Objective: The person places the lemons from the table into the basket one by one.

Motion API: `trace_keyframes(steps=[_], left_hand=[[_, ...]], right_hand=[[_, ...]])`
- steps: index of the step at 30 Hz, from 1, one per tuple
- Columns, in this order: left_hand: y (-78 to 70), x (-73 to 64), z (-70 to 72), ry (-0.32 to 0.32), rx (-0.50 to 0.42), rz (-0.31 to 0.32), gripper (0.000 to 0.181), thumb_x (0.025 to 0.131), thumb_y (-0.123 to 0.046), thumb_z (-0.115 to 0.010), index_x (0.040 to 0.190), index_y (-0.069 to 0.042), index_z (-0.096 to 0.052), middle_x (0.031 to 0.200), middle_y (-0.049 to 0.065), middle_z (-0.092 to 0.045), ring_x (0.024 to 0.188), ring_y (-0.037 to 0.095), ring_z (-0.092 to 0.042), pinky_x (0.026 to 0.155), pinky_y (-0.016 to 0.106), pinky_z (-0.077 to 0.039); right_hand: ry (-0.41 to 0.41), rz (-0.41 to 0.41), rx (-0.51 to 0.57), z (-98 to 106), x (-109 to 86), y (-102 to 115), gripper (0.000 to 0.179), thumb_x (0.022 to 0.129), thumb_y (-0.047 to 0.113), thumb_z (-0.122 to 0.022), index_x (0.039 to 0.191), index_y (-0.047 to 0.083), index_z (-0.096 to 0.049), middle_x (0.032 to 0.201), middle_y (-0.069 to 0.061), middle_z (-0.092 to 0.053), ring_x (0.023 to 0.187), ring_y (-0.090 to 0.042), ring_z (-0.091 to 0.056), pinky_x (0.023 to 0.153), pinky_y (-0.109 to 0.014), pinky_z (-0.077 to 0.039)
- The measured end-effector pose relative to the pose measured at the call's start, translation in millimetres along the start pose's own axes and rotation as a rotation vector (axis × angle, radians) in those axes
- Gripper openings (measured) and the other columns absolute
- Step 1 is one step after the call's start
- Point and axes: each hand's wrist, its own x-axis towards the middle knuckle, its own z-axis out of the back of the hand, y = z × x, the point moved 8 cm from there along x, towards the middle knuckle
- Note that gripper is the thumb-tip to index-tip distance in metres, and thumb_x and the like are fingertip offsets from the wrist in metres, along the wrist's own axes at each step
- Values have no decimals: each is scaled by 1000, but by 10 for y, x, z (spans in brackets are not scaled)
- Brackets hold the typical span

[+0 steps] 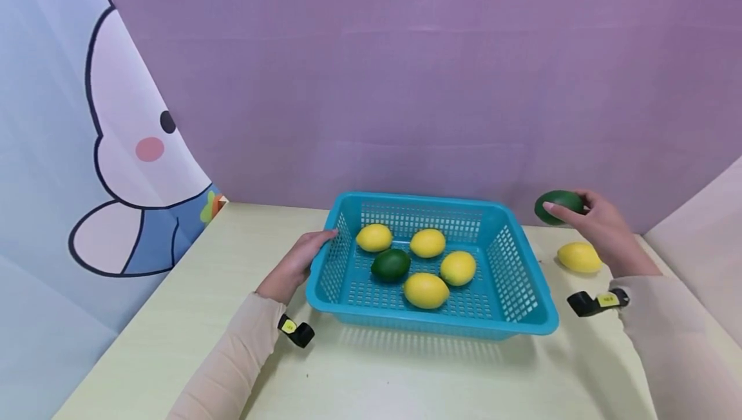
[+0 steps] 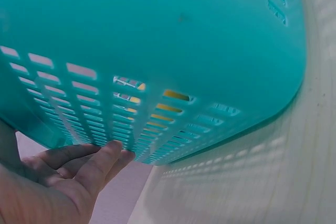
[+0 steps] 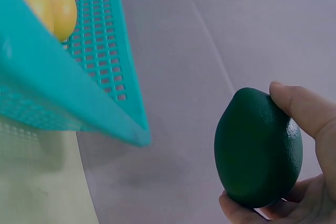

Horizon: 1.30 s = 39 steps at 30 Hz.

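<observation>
A blue-green plastic basket (image 1: 431,324) with slotted walls stands on the table, holding several yellow lemons (image 1: 426,290) and one dark green avocado (image 1: 391,265). My left hand (image 1: 298,259) grips the basket's left rim; in the left wrist view its fingers (image 2: 100,163) press against the slotted wall from outside and below the rim. Off to the basket's right, my right hand (image 1: 605,227) holds a second avocado (image 3: 257,148) in the air, thumb on one side and fingers on the other. Below that hand, a loose lemon (image 1: 580,257) lies on the table.
The pale table (image 1: 371,381) runs back to a purple cloth backdrop (image 1: 406,85). At the left hangs a light blue cloth (image 1: 40,181) with a cartoon figure, and a pale wall (image 1: 704,233) borders the right side.
</observation>
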Motion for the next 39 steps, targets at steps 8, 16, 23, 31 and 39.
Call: trace_keyframes(steps=[8,16,23,31,39], left_hand=[[-13,26,18,-24,-4,2,56,99,-36,-44,140,2,-39,129,27,-53,110,40,-59,83,46,-54],[-19,17,2,-6,-8,-3,55,100,-35,-42,140,3,-38,131,27,-51,113,41,-56,85,46,-53],[-21,6,9,-15,1,-3,56,99,-36,-42,140,2,-39,131,27,-51,112,42,-57,84,46,-54],[9,13,7,-11,1,-5,56,100,-36,-42,140,3,-39,130,28,-51,111,43,-56,83,46,-54],[3,14,-9,-1,7,-10,56,100,-36,-42,140,3,-39,130,29,-51,111,43,-56,83,46,-54]], right_hand=[[33,48,60,-166,58,175,91,86,60,-54,144,-2,-23,138,-25,-35,116,-38,-37,91,-53,-38],[56,69,107,-331,82,324,90,86,57,-56,144,-3,-22,138,-26,-34,117,-38,-38,94,-52,-39],[60,71,119,-462,112,378,88,86,55,-59,143,-2,-24,137,-25,-37,117,-38,-41,96,-50,-41],[98,79,120,-620,127,421,86,85,54,-61,141,-1,-27,136,-24,-39,116,-37,-42,96,-50,-43],[121,94,88,-731,160,530,83,85,52,-62,138,-2,-29,133,-24,-40,112,-38,-44,94,-49,-45]])
